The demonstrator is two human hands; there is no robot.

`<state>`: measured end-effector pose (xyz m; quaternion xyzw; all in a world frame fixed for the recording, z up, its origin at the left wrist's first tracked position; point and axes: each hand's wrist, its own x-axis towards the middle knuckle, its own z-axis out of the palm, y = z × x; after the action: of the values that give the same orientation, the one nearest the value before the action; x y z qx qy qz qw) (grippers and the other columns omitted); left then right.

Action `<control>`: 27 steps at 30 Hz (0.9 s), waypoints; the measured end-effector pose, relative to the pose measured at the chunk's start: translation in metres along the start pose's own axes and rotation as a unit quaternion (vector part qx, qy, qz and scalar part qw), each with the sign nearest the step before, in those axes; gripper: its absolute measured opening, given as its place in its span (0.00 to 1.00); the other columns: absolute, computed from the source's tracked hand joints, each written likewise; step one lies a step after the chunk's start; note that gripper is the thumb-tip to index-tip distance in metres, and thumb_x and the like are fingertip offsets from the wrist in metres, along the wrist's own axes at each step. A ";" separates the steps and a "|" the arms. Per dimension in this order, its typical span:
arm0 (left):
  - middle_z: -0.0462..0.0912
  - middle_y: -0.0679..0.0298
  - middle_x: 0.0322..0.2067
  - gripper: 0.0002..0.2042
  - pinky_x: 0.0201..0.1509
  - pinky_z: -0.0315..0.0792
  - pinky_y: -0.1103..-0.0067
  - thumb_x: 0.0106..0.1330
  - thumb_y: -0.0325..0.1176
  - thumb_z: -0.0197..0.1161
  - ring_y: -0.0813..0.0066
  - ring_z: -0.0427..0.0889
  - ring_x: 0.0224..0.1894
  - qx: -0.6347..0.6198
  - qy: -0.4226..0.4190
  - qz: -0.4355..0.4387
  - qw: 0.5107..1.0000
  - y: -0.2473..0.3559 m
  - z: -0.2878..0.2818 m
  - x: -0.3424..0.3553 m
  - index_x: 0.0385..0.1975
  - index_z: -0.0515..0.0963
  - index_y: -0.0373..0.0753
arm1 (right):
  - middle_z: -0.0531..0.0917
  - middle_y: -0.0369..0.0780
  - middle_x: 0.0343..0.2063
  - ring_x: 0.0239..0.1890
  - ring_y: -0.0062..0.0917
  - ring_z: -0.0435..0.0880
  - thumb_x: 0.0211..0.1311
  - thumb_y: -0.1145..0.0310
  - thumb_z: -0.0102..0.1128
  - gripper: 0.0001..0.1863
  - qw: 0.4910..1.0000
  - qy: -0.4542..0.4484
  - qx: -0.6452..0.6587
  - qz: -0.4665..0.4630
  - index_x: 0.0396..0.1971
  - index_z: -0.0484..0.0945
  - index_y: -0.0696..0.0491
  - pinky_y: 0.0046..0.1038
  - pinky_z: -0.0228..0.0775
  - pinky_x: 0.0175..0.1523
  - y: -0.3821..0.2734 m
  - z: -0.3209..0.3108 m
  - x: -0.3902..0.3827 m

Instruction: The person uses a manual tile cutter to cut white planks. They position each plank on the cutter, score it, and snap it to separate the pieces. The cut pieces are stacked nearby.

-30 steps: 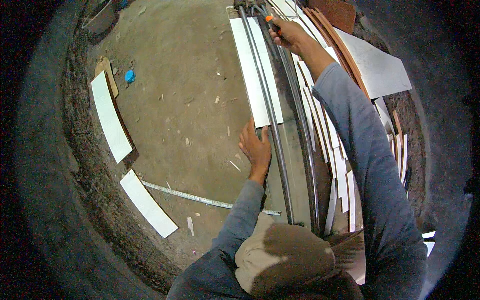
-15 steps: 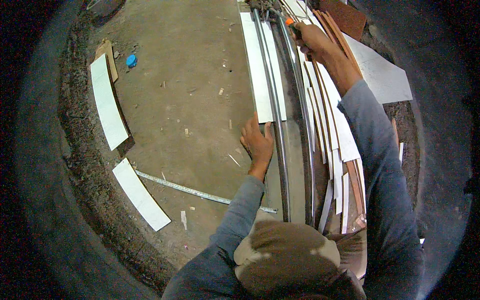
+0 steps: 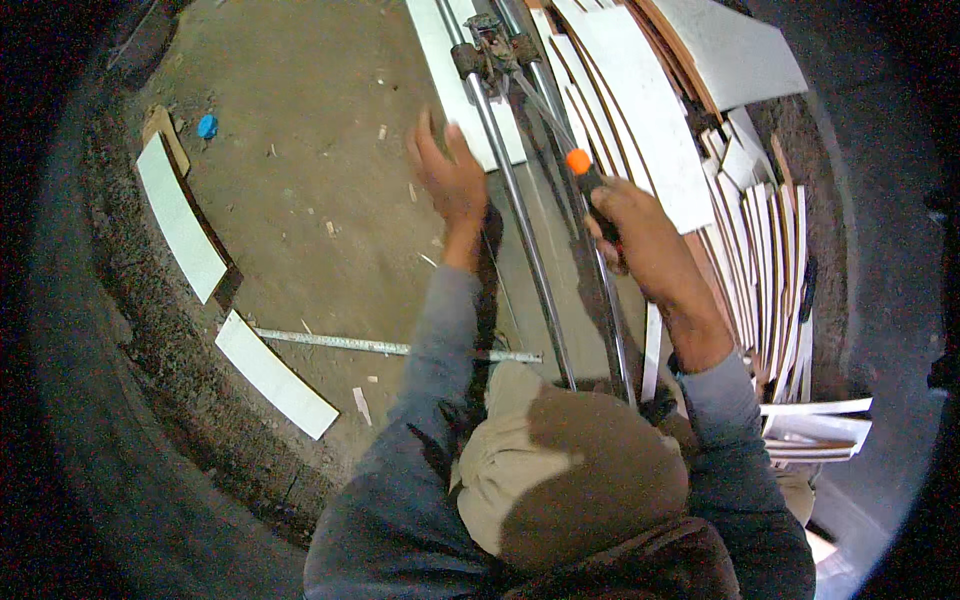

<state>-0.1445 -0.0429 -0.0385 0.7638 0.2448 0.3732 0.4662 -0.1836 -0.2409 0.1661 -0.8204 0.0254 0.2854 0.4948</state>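
A manual tile cutter with two shiny rails (image 3: 513, 190) runs away from me. Its dark carriage (image 3: 488, 50) sits on the rails above a white tile strip (image 3: 436, 32). My right hand (image 3: 645, 240) is closed round the lever handle (image 3: 592, 186), which is black with an orange collar and slants back from the carriage. My left hand (image 3: 452, 185) is open, thumb and fingers apart, beside the near left corner of the tile strip. Whether it touches the tile I cannot tell. Part of the strip hides under the rail and carriage.
To the right lie stacked white tile strips (image 3: 640, 90) and a fanned row of narrower ones (image 3: 760, 270). A tape measure blade (image 3: 350, 341) stretches across the dusty floor. At left are two white strips (image 3: 180, 215) (image 3: 275, 375) and a blue cap-like piece (image 3: 207, 126).
My right hand has drawn the handle and carriage towards me along the rails. My left hand has come off the tile's near end to its left side. The view has shifted too.
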 end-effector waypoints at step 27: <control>0.91 0.56 0.36 0.25 0.46 0.81 0.66 0.67 0.59 0.65 0.57 0.90 0.38 -0.020 -0.387 0.012 0.922 0.061 0.051 0.096 0.45 0.89 0.42 | 0.75 0.33 0.21 0.20 0.17 0.71 0.75 0.54 0.54 0.16 0.991 0.007 0.085 0.101 0.43 0.76 0.53 0.25 0.63 0.26 0.052 0.012 -0.092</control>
<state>-0.0443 -0.0281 0.0338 0.8423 0.0284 0.0592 0.5350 -0.2830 -0.2796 0.1658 -0.7708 0.1361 0.3248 0.5308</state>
